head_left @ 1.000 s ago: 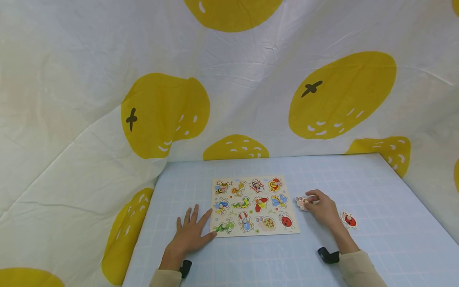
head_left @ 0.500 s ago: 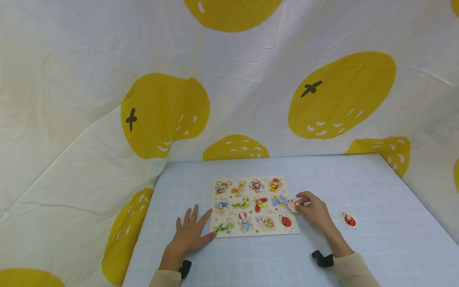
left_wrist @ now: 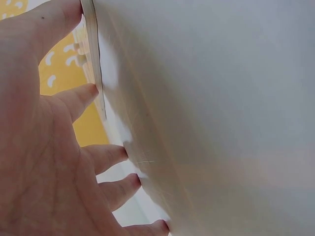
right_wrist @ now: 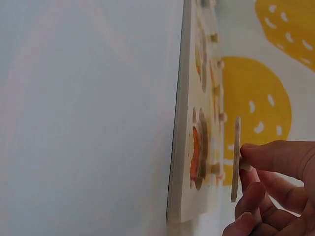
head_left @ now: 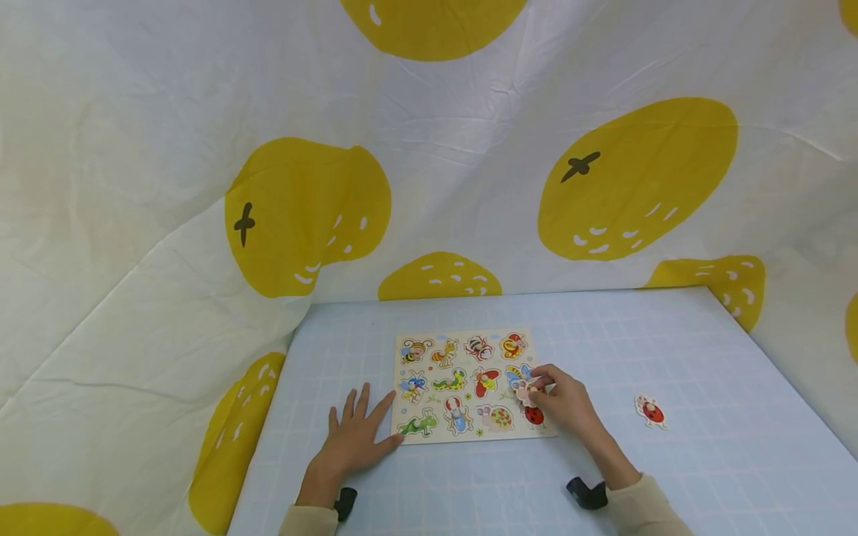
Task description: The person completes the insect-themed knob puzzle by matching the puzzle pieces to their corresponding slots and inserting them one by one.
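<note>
A wooden knob puzzle board [head_left: 474, 411] lies flat on the table, covered in insect pictures. My left hand [head_left: 354, 439] rests at its left edge, fingers spread; in the left wrist view the thumb and forefinger [left_wrist: 81, 98] touch the board's side. My right hand [head_left: 566, 402] pinches a pale pink snail puzzle piece [head_left: 523, 392] by its knob. That piece hangs over the right part of the board, partly covering the blue-winged insect and ladybug pictures. In the right wrist view the piece [right_wrist: 236, 162] stands edge-on, apart from the board. Its printed face is turned from that camera.
A loose ladybug puzzle piece [head_left: 651, 411] lies on the table right of the board. The pale blue checked tablecloth [head_left: 724, 461] spreads around it. A white curtain with yellow fruit shapes [head_left: 637, 179] hangs behind and at the sides.
My right hand has moved left with the snail puzzle piece, from the table right of the board to over the board. The left hand stays at the board's left edge.
</note>
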{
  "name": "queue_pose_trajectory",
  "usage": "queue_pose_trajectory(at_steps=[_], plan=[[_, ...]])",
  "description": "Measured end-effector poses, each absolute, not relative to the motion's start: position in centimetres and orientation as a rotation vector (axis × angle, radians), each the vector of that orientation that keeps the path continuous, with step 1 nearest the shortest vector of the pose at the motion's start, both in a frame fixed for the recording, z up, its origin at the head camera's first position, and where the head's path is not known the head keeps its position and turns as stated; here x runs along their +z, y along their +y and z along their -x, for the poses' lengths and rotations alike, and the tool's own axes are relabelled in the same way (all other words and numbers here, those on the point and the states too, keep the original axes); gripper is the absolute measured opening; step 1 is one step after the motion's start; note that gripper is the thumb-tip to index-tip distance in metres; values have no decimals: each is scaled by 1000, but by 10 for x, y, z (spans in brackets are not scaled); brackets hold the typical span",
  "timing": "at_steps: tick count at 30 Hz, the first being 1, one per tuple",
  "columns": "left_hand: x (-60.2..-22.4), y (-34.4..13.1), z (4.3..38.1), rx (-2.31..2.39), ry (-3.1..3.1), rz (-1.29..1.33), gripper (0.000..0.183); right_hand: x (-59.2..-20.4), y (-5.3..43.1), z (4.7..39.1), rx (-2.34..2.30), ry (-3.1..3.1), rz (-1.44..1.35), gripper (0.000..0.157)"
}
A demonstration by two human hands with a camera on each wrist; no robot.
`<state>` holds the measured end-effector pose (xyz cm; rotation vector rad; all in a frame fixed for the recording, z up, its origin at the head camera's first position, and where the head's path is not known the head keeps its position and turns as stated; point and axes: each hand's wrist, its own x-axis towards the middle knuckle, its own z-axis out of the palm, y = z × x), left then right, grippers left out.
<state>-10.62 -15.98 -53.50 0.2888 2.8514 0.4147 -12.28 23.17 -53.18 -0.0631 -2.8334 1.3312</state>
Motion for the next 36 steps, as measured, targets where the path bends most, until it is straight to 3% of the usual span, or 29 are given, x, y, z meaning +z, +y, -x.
queue_pose_trajectory(at_steps=[36], plan=[[-535, -160, 106, 410, 2852, -292, 80, -535, 170, 107, 1485, -2822, -94, 28]])
